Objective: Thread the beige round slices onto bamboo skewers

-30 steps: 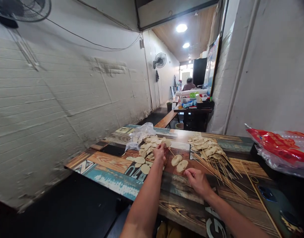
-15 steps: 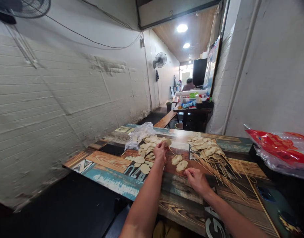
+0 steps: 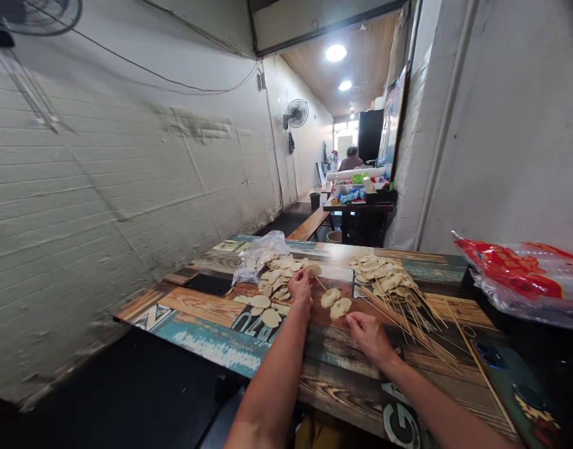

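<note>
My left hand (image 3: 300, 288) pinches a thin, round, beige slice (image 3: 315, 270) by its edge. In my right hand (image 3: 369, 337) is the near end of a thin wooden skewer (image 3: 320, 283), which slants up and left. Two beige slices (image 3: 340, 308) are threaded on it, and its far end points toward the slice in my left hand; whether they touch I cannot tell. A pile of loose slices (image 3: 277, 274) lies beside and beyond my left hand, with several single ones (image 3: 270, 318) nearer me. Beyond my right hand rests a heap of skewered slices (image 3: 389, 274).
Bare skewers (image 3: 421, 340) lie right of my right hand. A clear plastic bag (image 3: 267, 245) and a flat black object (image 3: 209, 282) are on the patterned table (image 3: 192, 330) at left. Red-and-clear packaging (image 3: 515, 268) stands at right. A person (image 3: 351, 161) sits far back.
The whole view has shifted slightly left. Both hands keep nearly the same pose, with the slice still in my left hand and the skewer in my right.
</note>
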Tool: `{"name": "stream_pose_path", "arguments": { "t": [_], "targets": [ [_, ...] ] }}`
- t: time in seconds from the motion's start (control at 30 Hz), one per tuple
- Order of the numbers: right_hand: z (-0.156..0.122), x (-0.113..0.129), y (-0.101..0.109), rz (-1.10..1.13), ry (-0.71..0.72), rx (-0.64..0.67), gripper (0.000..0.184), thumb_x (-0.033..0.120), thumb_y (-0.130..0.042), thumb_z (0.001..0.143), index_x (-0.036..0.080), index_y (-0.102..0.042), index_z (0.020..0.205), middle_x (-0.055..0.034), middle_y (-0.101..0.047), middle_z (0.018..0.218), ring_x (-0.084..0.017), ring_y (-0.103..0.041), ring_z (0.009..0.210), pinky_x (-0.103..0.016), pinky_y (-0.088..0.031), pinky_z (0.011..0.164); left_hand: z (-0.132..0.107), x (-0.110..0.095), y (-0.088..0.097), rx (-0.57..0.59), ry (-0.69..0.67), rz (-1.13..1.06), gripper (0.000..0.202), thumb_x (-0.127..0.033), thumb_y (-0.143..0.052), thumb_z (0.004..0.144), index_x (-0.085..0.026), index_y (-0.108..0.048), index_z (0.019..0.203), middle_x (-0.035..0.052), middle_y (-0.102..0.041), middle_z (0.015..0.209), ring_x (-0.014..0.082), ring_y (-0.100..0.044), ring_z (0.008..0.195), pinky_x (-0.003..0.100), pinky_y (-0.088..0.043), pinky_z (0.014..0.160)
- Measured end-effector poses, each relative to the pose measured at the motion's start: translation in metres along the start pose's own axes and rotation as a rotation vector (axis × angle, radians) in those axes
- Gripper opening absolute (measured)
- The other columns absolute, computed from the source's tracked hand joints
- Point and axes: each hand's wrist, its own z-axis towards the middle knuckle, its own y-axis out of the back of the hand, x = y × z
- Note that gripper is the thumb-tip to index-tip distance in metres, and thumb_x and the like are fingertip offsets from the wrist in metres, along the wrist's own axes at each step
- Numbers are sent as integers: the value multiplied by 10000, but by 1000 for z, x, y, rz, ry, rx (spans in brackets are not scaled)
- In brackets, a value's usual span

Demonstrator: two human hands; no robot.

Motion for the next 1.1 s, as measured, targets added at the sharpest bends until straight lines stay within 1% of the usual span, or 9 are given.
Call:
{"name": "stream_pose_path", "arguments": {
  "t": [0.1, 0.23, 0.37, 0.47, 0.6, 0.73, 0.9, 1.0, 1.1],
  "targets": [
    [-1, 1, 1, 30, 7, -6, 427, 434, -399, 837, 168, -699, 689, -56, -637, 559, -187, -565, 560, -265, -369, 521, 2, -1, 1, -12, 54, -5, 173, -210, -792, 685, -127, -665, 768, 24, -681, 693, 111, -622, 564, 264, -540, 626],
    [-2, 1, 2, 40, 16, -7, 439, 455, -396, 846, 168, -686, 684, -38, -598, 538, -176, -536, 544, -262, -364, 516, 3, -3, 2, 6, 149, -65, 144, -181, -777, 712, -132, -668, 792, 43, -701, 727, 127, -652, 604, 276, -550, 677],
    [-3, 1, 3, 39, 44, 3, 442, 464, -398, 855, 168, -669, 669, -22, -572, 539, -165, -512, 544, -262, -366, 537, 4, -8, 3, 18, 214, -82, 134, -158, -747, 742, -121, -668, 843, 52, -709, 733, 133, -653, 600, 280, -554, 672],
    [-2, 1, 3, 56, 38, 12, 449, 478, -399, 854, 163, -667, 676, -23, -568, 550, -164, -501, 549, -262, -365, 533, 6, -11, 4, 32, 230, -85, 143, -146, -739, 746, -113, -660, 861, 57, -709, 750, 136, -655, 594, 282, -553, 652],
    [-2, -1, 2, 83, 30, 15, 452, 494, -404, 849, 161, -669, 697, -25, -567, 565, -167, -498, 558, -261, -359, 527, 5, -12, 4, 27, 235, -89, 167, -147, -763, 722, -117, -646, 838, 47, -697, 733, 130, -644, 557, 266, -546, 599],
    [-4, 0, 2, 111, 36, 30, 453, 511, -411, 857, 169, -662, 699, -15, -549, 557, -162, -488, 547, -255, -352, 506, 3, -13, 2, 22, 258, -123, 119, -117, -736, 737, -127, -634, 796, 38, -692, 710, 121, -638, 544, 237, -535, 574],
    [-3, -2, 2, 102, 61, 13, 479, 547, -415, 871, 181, -638, 658, -12, -541, 546, -161, -486, 541, -255, -357, 502, 2, -14, 1, 21, 310, -153, 109, -88, -723, 740, -145, -631, 743, 31, -678, 687, 120, -639, 555, 227, -532, 585],
    [-2, -5, 0, 87, 62, 7, 501, 567, -405, 874, 186, -617, 628, -9, -529, 540, -157, -473, 532, -255, -351, 497, 2, -12, -1, 27, 324, -175, 121, -74, -723, 732, -155, -633, 730, 36, -678, 713, 127, -647, 589, 240, -545, 625],
    [-1, -6, -2, 79, 49, 1, 505, 572, -391, 870, 185, -617, 637, -14, -537, 549, -158, -477, 538, -254, -350, 496, 0, -9, -2, 34, 331, -190, 103, -75, -690, 757, -162, -637, 748, 42, -684, 745, 140, -659, 643, 245, -550, 647]
  ]
}}
